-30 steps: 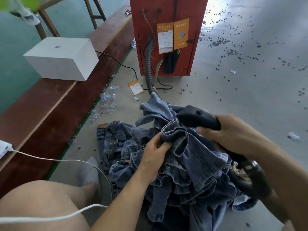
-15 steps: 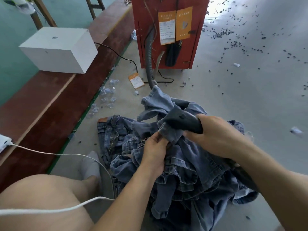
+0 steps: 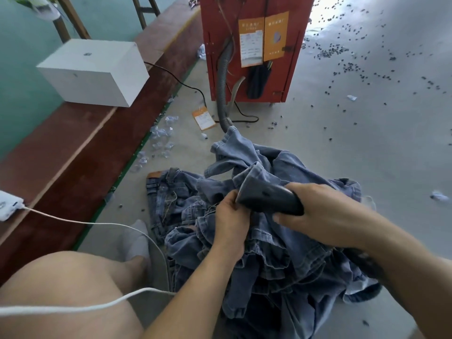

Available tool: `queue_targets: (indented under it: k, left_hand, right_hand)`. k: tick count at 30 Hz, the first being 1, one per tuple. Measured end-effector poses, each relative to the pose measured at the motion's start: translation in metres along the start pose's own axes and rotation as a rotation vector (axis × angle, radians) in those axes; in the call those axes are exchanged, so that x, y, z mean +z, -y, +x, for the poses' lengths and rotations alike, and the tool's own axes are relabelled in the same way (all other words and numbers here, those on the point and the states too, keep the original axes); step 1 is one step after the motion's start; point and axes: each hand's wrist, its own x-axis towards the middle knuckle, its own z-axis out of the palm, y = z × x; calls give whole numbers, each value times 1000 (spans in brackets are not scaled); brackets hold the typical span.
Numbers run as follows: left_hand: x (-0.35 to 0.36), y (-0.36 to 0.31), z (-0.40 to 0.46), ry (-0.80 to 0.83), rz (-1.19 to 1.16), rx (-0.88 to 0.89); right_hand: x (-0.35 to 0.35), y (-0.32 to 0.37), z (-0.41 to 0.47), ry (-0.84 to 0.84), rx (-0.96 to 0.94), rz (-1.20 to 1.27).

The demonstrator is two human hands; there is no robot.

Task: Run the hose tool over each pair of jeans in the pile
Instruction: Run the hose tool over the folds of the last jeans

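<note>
Black nozzle [image 3: 266,196] in right hand [image 3: 325,216], jeans [image 3: 269,253] beneath

Hose tool [image 3: 266,197]: rear end covered by the right hand [image 3: 325,214]; wide mouth buried in a denim fold, opening unseen. Grey hose [image 3: 223,94]: lower run vanishes under the jeans [image 3: 281,253] beyond the hands. Left hand [image 3: 228,216]: fingertips tucked into cloth beside the tool. Jeans: near side cut by the bottom edge; pairs cannot be counted. Orange labels [image 3: 263,37] far beyond the hands: print too small to read.
</note>
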Motion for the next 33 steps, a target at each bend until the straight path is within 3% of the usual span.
queue_targets:
  k: [3, 7, 13, 15, 19, 22, 25, 28, 30, 33]
  left_hand:
    - [2, -1, -4, 10, 147, 194]
    - [6, -2, -10, 49, 186, 292]
    - [5, 0, -15, 130, 138, 242]
    - [2, 4, -18, 157, 253, 302]
    - [-5, 2, -27, 247, 459, 488]
    - [-6, -9, -23, 273, 268, 191]
    - [-1, -11, -4, 104, 95, -85]
    - [9, -14, 23, -23, 438, -231]
    - [19, -19, 36, -16, 733, -198]
    - [32, -22, 55, -90, 983, -92]
  right_hand:
    - [-7, 0, 5, -59, 46, 57]
    - [-22, -16, -7, -197, 121, 192]
    - [-31, -29, -24, 94, 151, 275]
    - [-25, -25, -10, 48, 173, 336]
    - [-33, -31, 24, -213, 294, 388]
    - [-35, -43, 32, -322, 354, 392]
    - [-23, -47, 38, -339, 339, 390]
    - [-3, -43, 43, -247, 299, 354]
    - [14, -41, 42, -235, 302, 248]
    - [36, -38, 35, -309, 305, 218]
